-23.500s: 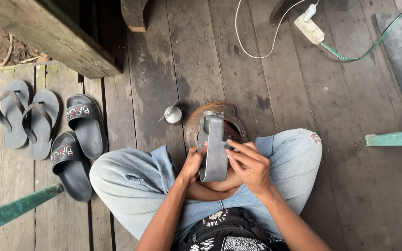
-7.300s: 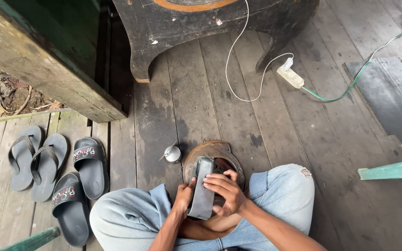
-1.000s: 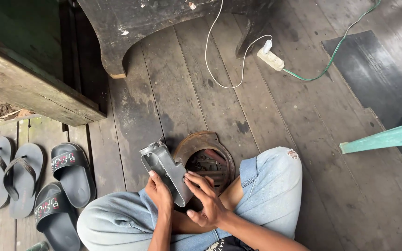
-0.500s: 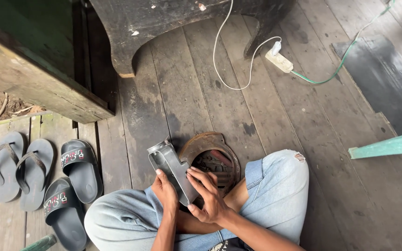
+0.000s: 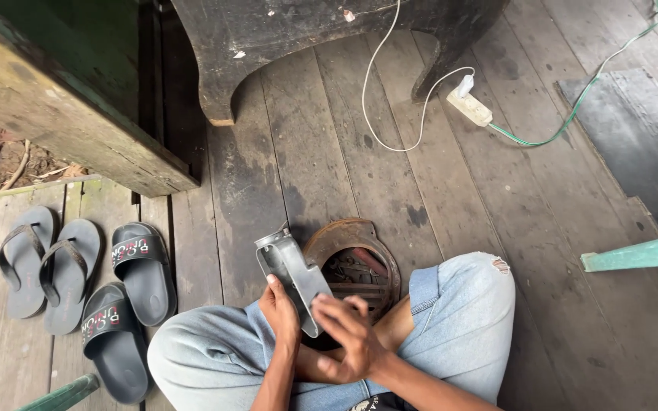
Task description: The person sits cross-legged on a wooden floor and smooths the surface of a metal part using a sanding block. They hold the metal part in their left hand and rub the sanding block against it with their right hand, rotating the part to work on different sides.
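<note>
I am gripping the grey metal housing in my left hand, fingers closed around its lower edge, holding it tilted above my lap. My right hand is pressing curled fingers against its lower end, just beside the rusty round part on the wooden floor.

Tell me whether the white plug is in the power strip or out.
In. The white plug stands seated in the top of the power strip on the wooden floor, its white cord looping away from it.
</note>
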